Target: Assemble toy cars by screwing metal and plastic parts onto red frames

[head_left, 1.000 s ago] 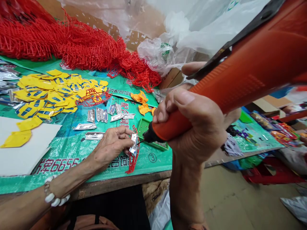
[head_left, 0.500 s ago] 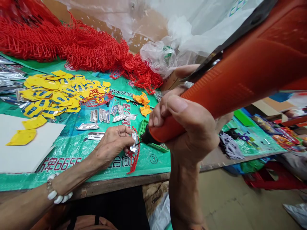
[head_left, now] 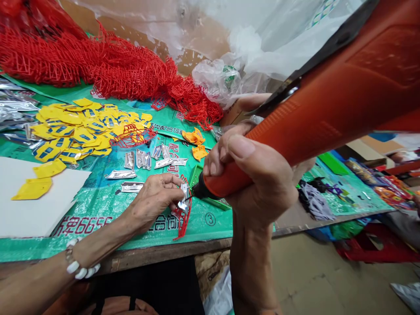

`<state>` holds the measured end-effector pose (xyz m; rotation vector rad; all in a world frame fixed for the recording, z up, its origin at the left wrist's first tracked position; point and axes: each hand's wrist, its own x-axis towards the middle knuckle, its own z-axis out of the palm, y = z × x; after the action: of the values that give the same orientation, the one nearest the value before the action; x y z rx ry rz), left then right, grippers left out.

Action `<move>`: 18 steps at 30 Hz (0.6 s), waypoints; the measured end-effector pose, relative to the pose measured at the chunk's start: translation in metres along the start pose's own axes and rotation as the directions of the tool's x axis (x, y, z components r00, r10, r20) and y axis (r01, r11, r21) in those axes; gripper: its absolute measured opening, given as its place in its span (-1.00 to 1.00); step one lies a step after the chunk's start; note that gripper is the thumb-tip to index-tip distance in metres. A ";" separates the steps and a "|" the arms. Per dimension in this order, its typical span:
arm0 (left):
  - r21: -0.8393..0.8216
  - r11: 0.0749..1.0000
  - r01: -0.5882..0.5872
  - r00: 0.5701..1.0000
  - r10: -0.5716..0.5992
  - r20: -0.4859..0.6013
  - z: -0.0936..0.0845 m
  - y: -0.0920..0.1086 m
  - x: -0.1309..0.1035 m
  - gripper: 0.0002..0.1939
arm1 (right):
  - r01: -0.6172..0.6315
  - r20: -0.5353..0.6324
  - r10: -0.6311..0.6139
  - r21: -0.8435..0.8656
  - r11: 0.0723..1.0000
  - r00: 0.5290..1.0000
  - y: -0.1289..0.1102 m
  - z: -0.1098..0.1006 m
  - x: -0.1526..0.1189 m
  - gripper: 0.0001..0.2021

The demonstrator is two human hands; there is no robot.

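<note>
My right hand is wrapped round a large orange-red power screwdriver, its black nose pointing down and left. The thin bit of the tool reaches a silver part lying on a red lattice frame. With closed fingers, my left hand grips the silver part at its left side. Whether the tip touches a screw is too small to tell. Several loose silver pieces lie beyond my left hand, and another red frame rests near the yellow pieces.
A green basket stands partly behind the tool's nose. Yellow parts are heaped at the left, beside a white board. Red frames pile along the back. Orange parts and a grey-purple bundle lie on the green sheet.
The view has shifted slightly. Both hands keep their holds, and the tool's body sits at a marginally different tilt.
</note>
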<state>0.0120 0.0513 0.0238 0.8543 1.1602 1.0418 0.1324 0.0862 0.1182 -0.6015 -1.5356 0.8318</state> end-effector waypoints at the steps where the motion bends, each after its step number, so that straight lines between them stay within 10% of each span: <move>1: -0.001 1.000 0.003 1.000 -0.003 0.000 0.000 0.000 0.000 -0.88 | 0.005 -0.033 -0.005 0.020 1.000 0.999 0.001 0.001 0.000 -0.69; 18: 0.008 1.000 0.013 1.000 -0.013 0.006 -0.001 0.000 0.000 -0.84 | -0.074 -0.120 0.086 0.101 0.992 0.989 -0.010 0.007 -0.002 -0.59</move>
<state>0.0107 0.0514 0.0235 0.8542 1.1638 1.0238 0.1270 0.0775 0.1251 -0.6362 -1.3579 0.9071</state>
